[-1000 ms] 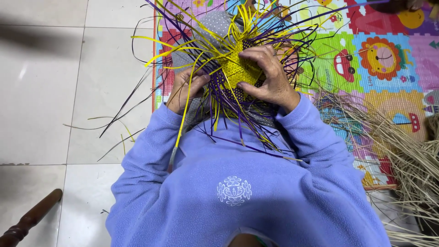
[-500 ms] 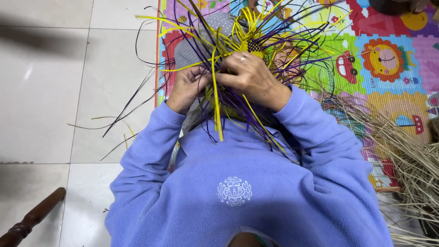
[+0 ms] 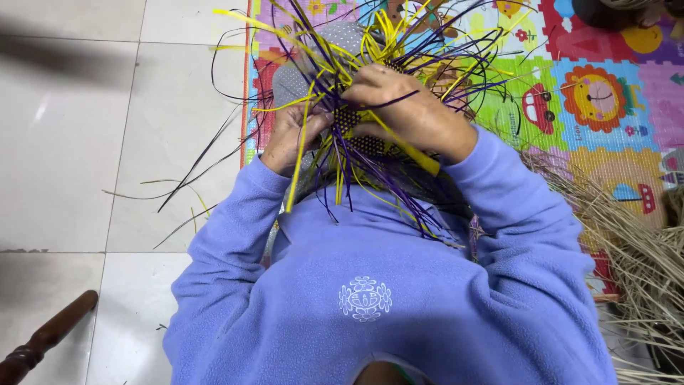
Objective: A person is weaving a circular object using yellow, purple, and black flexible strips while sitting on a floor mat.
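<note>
Closest to my view is the person's lavender fleece pullover with a white flower emblem, filling the lower frame. Off to its left a dark turned wooden leg lies on the white floor tiles.

Just above the pullover's chest sits the half-woven piece of purple and yellow flat strips, held up against the body, I judge so that the loose ends can fan away clear of the weave. The left hand pinches the left edge of that woven piece, fingers curled around a few strips, thumb pressing on the weave. The right hand lies over the top of the woven piece, fingers bent down and gripping a yellow strip that slants toward the right sleeve; it seems pulled taut to seat it.

Right of the woven piece, a heap of pale dry straw lies within reach. Beyond the woven piece spreads the bright foam play mat with a cartoon lion and car, on which the person sits.
</note>
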